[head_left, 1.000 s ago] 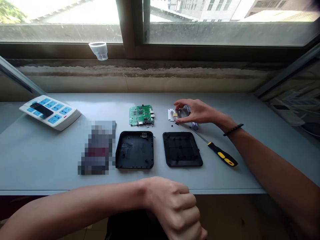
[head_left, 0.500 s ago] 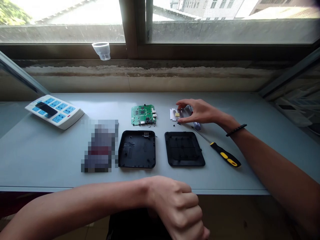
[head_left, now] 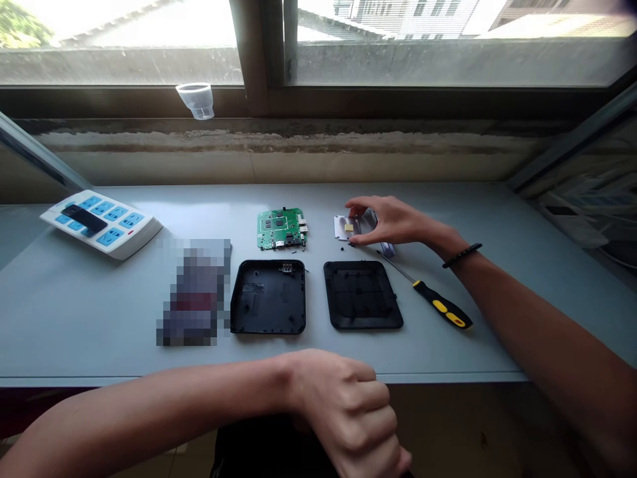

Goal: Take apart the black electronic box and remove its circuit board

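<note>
My right hand (head_left: 373, 220) arches over a thin silvery metal plate (head_left: 341, 229) with a yellow pad (head_left: 349, 228) at the back right of the table. The thumb and fingertips meet its near and far edges. Part of the plate is under the hand. My left hand (head_left: 343, 408) is a closed fist in front of the table edge, knuckles towards me; nothing sticks out of it, and the palm side is hidden. A green circuit board (head_left: 279, 230) lies left of the plate. Nearer to me are an open black plastic case (head_left: 269, 299) and its flat black cover (head_left: 363, 295).
A black-and-yellow screwdriver (head_left: 442, 309) lies right of the cover. Small dark screws (head_left: 342, 249) are scattered near the plate. A white power strip (head_left: 114, 226) carries a dark oblong item (head_left: 84, 218). A blurred-out object (head_left: 194, 292) lies left of the case. A clear plastic cup (head_left: 196, 101) is by the window.
The view has shifted slightly, so everything on the table appears a little further left. Both hands keep the same pose, and the plate stays in place under my right hand.
</note>
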